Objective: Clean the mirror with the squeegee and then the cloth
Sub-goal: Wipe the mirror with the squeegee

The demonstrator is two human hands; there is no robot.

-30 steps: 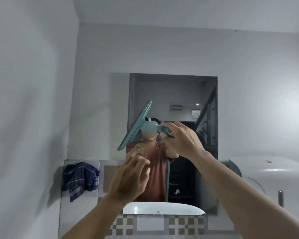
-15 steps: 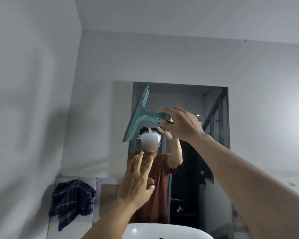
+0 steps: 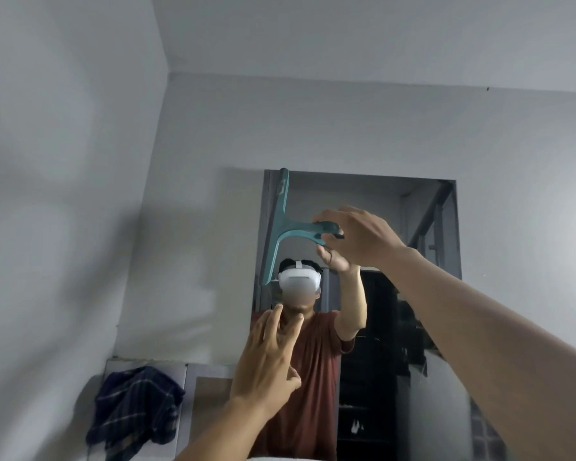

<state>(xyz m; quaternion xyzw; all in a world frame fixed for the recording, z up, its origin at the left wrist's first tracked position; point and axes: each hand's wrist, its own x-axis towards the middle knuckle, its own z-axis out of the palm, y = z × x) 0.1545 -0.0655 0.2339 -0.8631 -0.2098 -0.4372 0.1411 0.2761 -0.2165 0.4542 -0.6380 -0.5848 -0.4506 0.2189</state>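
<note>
A tall mirror [image 3: 379, 207] hangs on the grey wall ahead. My right hand [image 3: 359, 237] is raised and shut on the handle of a teal squeegee [image 3: 278, 224]. Its blade stands almost upright along the mirror's left edge, reaching the top left corner. My left hand [image 3: 266, 357] is lower, in front of the mirror's bottom part, open with spread fingers and holding nothing. A dark blue checked cloth [image 3: 133, 410] lies crumpled on the ledge at the lower left. The mirror reflects a person in a red shirt with a white headset.
A side wall [image 3: 64, 194] closes in on the left. A grey ledge [image 3: 210, 371] runs beneath the mirror's left side. The white rim of a basin [image 3: 280, 458] shows at the bottom edge.
The view has tilted upward. My right hand has lifted the squeegee and turned its blade upright against the mirror's top left edge. My left hand stays open below.
</note>
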